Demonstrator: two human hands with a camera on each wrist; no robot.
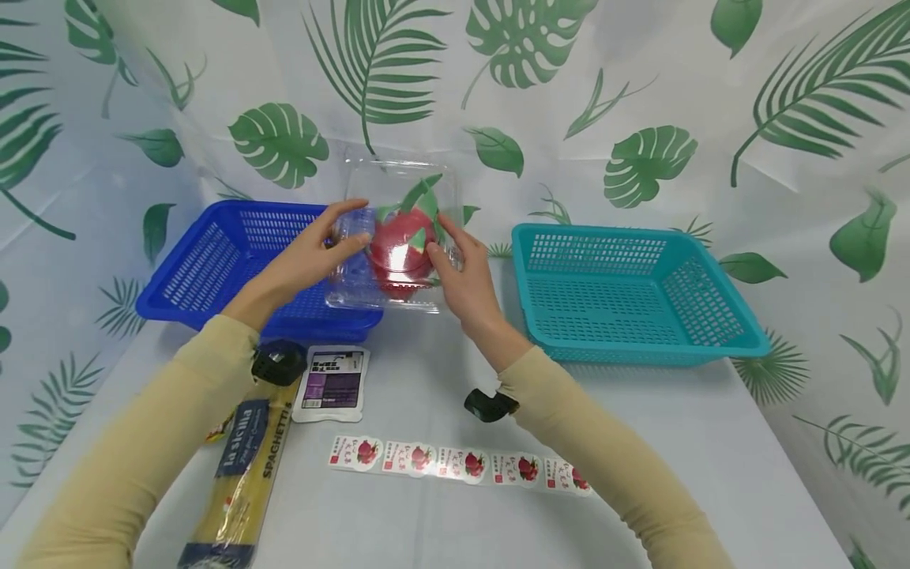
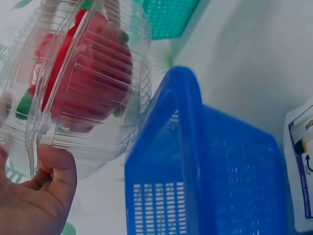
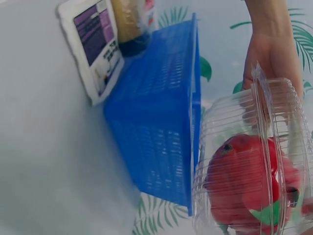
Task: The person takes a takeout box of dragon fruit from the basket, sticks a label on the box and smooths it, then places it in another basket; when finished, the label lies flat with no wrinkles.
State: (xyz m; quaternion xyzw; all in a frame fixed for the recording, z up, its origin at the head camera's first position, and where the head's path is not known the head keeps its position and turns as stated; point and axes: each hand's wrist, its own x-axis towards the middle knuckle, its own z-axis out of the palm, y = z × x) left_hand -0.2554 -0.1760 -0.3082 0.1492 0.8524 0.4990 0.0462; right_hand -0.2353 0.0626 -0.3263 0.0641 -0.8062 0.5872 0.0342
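Observation:
A clear plastic clamshell box [image 1: 359, 276] is held up above the table, beside and partly over the blue basket's right end. Inside it lies a red dragon fruit [image 1: 401, 249] with green leafy tips, seen through the ribbed plastic in both wrist views. My left hand [image 1: 309, 253] grips the box's left edge; in the left wrist view its thumb [image 2: 57, 159] presses the rims where lid and base meet. On the opposite side, my right hand [image 1: 469, 284] holds the box, thumb in front by the fruit. Some fingers of both hands are hidden behind the plastic.
The blue basket [image 1: 259, 328] stands back left, a teal basket [image 1: 643, 352] back right. A white and purple packet [image 1: 332, 385] and a spaghetti pack [image 1: 238, 474] lie front left, the pack partly under my left forearm. A strip of dragon fruit stickers [image 1: 446, 464] lies in front.

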